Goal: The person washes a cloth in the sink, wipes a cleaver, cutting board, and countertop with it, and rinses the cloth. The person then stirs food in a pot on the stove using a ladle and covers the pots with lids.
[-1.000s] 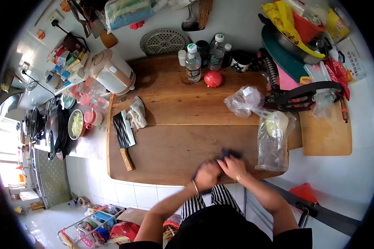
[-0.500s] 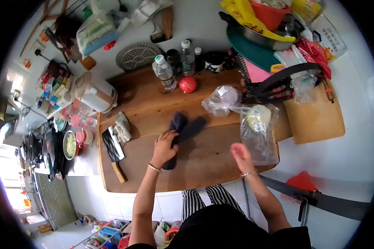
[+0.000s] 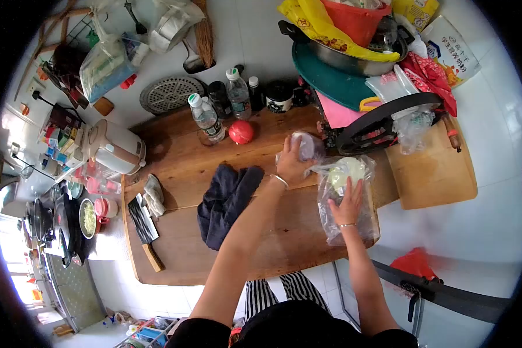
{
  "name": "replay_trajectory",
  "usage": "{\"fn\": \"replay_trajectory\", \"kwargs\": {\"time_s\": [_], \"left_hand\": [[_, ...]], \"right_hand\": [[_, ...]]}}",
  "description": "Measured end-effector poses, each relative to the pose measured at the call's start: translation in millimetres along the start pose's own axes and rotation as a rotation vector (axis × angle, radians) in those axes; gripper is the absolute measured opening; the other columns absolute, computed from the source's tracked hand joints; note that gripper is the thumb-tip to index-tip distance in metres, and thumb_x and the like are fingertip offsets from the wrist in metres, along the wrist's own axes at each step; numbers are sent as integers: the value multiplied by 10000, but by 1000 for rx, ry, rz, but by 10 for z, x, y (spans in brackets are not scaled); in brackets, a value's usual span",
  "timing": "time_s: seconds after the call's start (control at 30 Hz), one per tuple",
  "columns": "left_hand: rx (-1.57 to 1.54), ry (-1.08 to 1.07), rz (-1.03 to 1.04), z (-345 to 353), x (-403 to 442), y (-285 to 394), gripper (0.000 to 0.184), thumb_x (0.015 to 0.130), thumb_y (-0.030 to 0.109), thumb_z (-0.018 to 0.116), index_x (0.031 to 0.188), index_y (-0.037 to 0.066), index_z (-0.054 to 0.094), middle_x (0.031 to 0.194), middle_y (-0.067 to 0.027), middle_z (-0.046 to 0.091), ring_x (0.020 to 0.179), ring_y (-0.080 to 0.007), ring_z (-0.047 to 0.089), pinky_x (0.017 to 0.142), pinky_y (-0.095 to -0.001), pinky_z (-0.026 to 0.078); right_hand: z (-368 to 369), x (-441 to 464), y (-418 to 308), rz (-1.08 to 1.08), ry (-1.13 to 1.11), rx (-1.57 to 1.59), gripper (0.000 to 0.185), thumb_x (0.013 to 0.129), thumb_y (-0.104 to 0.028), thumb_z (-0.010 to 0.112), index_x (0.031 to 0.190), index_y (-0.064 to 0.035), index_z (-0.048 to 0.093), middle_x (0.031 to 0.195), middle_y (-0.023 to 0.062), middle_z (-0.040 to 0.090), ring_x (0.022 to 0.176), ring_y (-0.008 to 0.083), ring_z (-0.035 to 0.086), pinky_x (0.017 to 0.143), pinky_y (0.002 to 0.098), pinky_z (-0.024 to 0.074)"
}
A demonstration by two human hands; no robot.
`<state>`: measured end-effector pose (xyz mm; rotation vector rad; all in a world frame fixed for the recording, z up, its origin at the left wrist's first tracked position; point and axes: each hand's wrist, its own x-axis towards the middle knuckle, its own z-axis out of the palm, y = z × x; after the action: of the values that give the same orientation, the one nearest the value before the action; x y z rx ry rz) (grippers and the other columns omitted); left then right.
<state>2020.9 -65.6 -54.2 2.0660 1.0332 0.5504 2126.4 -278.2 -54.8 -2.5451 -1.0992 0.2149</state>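
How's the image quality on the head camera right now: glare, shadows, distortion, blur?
Head view: black corners and bowed edges from the wide lens; window at far left blown out to white; soft sheen on the wall tiles at right; dark towel shows little detail in its folds; cleaver and both hands, left and right, fairly sharp.

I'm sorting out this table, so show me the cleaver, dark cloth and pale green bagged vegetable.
Cleaver [image 3: 144,225]: head view, on the blade.
Dark cloth [image 3: 226,204]: head view, on its crumpled middle.
Pale green vegetable [image 3: 347,169]: head view, upper part.
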Motion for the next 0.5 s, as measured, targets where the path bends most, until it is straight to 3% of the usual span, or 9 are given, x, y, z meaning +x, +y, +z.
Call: {"fn": "replay_trajectory", "kwargs": {"time_s": [0.07, 0.23, 0.33, 0.4, 0.5], "left_hand": [[29, -9, 43, 111, -21, -18, 804, 683, 384, 742, 1344, 89, 393, 1453, -210, 229, 1226, -385, 426, 997, -401, 381], [-40, -180, 42, 204, -160, 18, 832, 696, 410, 729, 1361, 71, 360, 1444, -203, 273, 1255, -364, 401, 1012, -409, 353], [-104, -93, 180, 111, -291, 64, 819, 721, 415, 708, 1364, 59, 345, 1448, -195, 278, 1300, -364, 337, 1043, -470, 285], [-9, 128, 245, -178, -455, -38, 757, 742, 390, 688, 1344, 52, 378, 1437, -181, 303, 1331, -355, 281, 1064, -527, 204], [366, 227, 290, -856, -817, -320, 679, 733, 361, 686, 1309, 91, 450, 1406, -143, 358, 1337, -334, 271, 1074, -530, 159]], "right_hand": [[115, 131, 280, -166, 146, 39, 896, 719, -236, 719, 1448, -174, 203, 1482, 229, 134, 1339, 422, 199, 1073, 527, 215], [34, 300, 572, -269, 89, 59, 832, 741, -156, 682, 1437, -162, 225, 1470, 226, 186, 1306, 404, 280, 1065, 485, 247], [-38, 284, 578, -275, 27, 34, 835, 741, -160, 677, 1439, -166, 220, 1472, 222, 182, 1313, 405, 270, 1060, 491, 250], [-78, 243, 563, -308, 4, -20, 835, 740, -149, 666, 1441, -166, 212, 1471, 222, 182, 1323, 406, 256, 1067, 486, 244], [-301, 145, 376, -276, -18, -213, 823, 737, -117, 642, 1439, -154, 216, 1477, 210, 177, 1332, 406, 241, 1075, 483, 231]]}}
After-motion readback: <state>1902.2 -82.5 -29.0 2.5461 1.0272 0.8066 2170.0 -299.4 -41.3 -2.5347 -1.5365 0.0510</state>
